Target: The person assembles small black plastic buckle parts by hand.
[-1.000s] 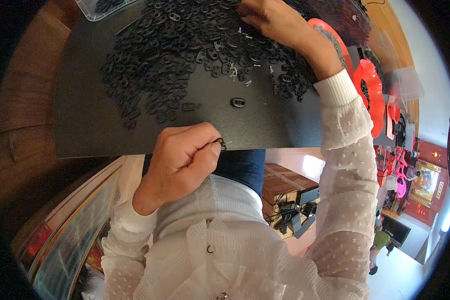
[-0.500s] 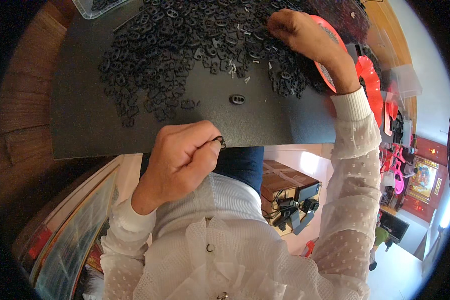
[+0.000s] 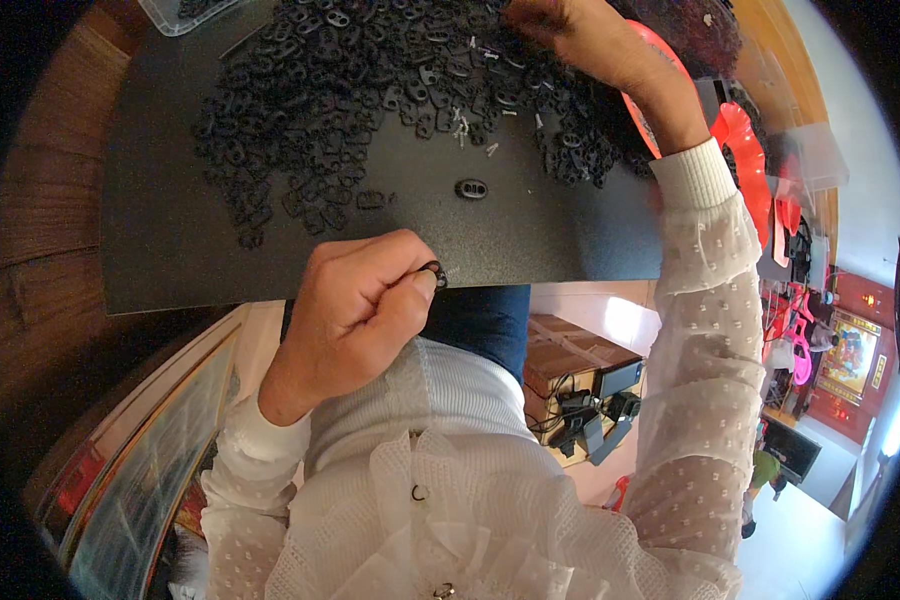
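My left hand (image 3: 355, 310) is closed just above the table's near edge, pinching a small black plastic cord-lock piece (image 3: 436, 272) with a hole in it between thumb and forefinger. Past it, a black oval cord lock (image 3: 471, 189) with two holes lies alone on the dark table (image 3: 530, 235). My right hand (image 3: 570, 35) reaches over the far side of a wide pile of black cord-lock parts (image 3: 310, 110). Its fingers are curled downward and partly cut off by the upper edge; whatever is between their tips is hidden.
Small pale pieces (image 3: 460, 128), perhaps springs, lie scattered among the parts. A red round dish (image 3: 660, 50) stands beside my right wrist, with a red scalloped one (image 3: 742, 150) farther right. At the far left is a clear plastic box (image 3: 175, 18). A cardboard carton (image 3: 570, 360) stands below the table.
My right hand has moved farther away and to the left over the pile. My left hand keeps its pinch on the cord-lock piece, and the view has shifted slightly.
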Tool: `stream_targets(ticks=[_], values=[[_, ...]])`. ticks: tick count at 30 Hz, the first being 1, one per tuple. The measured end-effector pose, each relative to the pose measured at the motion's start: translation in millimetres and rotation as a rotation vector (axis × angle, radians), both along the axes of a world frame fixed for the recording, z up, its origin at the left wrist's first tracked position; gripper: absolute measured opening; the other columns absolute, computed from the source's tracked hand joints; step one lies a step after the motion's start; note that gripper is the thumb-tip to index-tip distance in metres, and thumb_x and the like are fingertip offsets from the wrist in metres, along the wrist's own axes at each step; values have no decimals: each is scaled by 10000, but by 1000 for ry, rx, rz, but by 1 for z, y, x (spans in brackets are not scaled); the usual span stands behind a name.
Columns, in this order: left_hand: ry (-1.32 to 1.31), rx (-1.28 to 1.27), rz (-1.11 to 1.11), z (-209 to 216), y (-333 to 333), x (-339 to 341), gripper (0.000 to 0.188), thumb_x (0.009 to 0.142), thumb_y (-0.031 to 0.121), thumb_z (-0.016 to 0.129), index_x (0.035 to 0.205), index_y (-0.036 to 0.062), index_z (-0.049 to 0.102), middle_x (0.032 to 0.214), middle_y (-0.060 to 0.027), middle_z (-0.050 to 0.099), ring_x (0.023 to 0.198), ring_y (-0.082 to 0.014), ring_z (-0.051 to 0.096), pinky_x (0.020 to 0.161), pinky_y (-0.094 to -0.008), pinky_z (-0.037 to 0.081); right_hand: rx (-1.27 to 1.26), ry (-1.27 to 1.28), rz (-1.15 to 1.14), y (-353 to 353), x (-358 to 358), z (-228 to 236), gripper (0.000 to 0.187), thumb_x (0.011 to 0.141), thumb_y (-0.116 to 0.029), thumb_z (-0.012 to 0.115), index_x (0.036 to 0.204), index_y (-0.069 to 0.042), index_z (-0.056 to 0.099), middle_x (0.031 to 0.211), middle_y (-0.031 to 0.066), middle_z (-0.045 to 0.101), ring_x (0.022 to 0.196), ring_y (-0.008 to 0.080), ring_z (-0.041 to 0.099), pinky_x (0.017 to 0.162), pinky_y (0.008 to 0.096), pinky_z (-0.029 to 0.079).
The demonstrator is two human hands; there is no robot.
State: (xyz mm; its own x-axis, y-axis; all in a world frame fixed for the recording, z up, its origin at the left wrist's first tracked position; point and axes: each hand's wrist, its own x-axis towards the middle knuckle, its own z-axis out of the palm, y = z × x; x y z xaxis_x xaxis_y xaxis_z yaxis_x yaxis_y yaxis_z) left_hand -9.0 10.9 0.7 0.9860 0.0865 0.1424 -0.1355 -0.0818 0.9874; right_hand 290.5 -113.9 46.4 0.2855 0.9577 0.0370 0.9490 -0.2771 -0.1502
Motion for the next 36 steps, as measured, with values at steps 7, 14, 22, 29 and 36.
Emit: stream_targets(ticks=[7,14,22,29,36], values=[[10,-5,-2,1,2,0,98,813,33,528,731,-21,518,577,-80,470,496,-154,455,481,-301,357,57,110,17,0,-8,4,210,796,-41,560,994,8,614,945,202,610,917,359,585,807,395,477],[25,-16,4,1,1,0,108,815,43,534,729,-19,514,574,-80,466,493,-156,451,481,-304,355,48,-20,65,-4,3,-4,205,807,-65,556,992,1,616,938,199,613,904,358,587,797,398,473],[-3,-22,7,-3,1,0,105,819,39,530,730,-15,519,571,-69,468,489,-148,456,476,-298,354,-54,149,-63,-19,-8,10,168,819,-91,577,944,13,623,903,184,624,872,321,599,762,373,474],[20,-16,31,-2,0,-1,95,819,39,528,743,-18,530,563,-56,466,489,-126,447,470,-290,349,-68,100,-40,-23,-8,2,171,840,-123,586,927,20,623,890,203,622,854,331,607,748,379,478],[-1,-2,30,-3,-1,-1,115,822,65,529,744,-18,531,561,-53,464,493,-116,441,475,-285,352,-6,-4,-86,-23,-7,-3,173,838,-132,593,914,21,622,881,202,627,850,343,608,744,386,479]])
